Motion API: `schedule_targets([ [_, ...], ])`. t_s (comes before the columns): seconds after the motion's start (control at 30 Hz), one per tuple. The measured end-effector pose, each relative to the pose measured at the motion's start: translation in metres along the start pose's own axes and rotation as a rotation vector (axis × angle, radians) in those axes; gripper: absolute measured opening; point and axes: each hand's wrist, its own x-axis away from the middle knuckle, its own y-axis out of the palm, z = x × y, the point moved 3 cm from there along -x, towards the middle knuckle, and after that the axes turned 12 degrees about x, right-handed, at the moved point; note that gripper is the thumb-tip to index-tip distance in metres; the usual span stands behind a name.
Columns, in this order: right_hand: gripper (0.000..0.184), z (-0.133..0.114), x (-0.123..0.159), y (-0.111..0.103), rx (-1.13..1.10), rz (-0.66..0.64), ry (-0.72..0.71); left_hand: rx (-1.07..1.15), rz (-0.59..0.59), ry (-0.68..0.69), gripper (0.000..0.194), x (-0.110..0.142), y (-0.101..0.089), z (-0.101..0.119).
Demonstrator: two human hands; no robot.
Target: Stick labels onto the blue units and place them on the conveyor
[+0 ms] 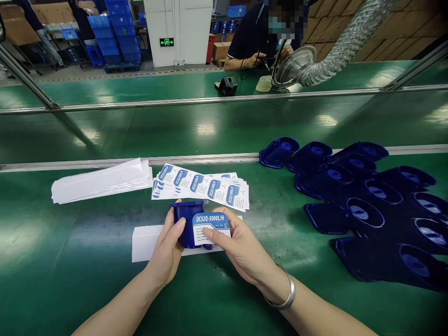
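Observation:
In front of me my left hand point(167, 249) is closed round a dark blue plastic housing point(185, 224), thumb on its near side. My right hand point(247, 249) pinches a blue-and-white label point(212, 218) printed "DC52Q-5000L/H", its thumb lying across the label's lower part. The label's left part overlaps the housing, while its right part reaches past the side into my right fingers. Whether it sticks to the surface I cannot tell. Beneath both hands lies a white paper strip point(145, 242), partly covered. Just beyond them are several sheets of the same labels point(203, 184).
A stack of white strips point(101, 182) lies at left. Several dark blue housings point(357, 210) spread over the right of the green bench. Metal rails point(210, 99) cross behind. Opposite, a masked person point(250, 42) works beside a flexible metal duct point(343, 51) and a small black holder point(228, 86).

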Motion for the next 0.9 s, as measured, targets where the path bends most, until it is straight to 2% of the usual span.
schedule_targets([
  [0.17,0.039,0.000,-0.001,0.000,0.010,-0.011,0.001,-0.009,0.023,0.003,0.062,-0.001,0.001,0.000],
  [0.4,0.036,0.000,0.001,0.007,0.016,-0.043,-0.029,-0.025,0.088,0.065,0.074,-0.006,0.000,-0.002],
  [0.5,0.033,-0.005,0.000,0.006,0.066,-0.057,-0.080,-0.001,0.117,0.076,0.072,-0.007,0.000,-0.002],
  [0.67,0.037,-0.021,-0.003,-0.008,0.324,0.067,-0.247,0.067,0.087,0.126,0.068,-0.004,-0.003,0.004],
  [0.73,0.033,-0.025,-0.002,-0.011,0.452,0.070,-0.291,0.080,0.069,0.144,0.070,-0.003,-0.006,0.006],
  [0.9,0.030,-0.034,0.004,-0.010,0.718,0.132,-0.481,0.050,0.029,0.091,0.077,-0.002,-0.009,0.000],
])
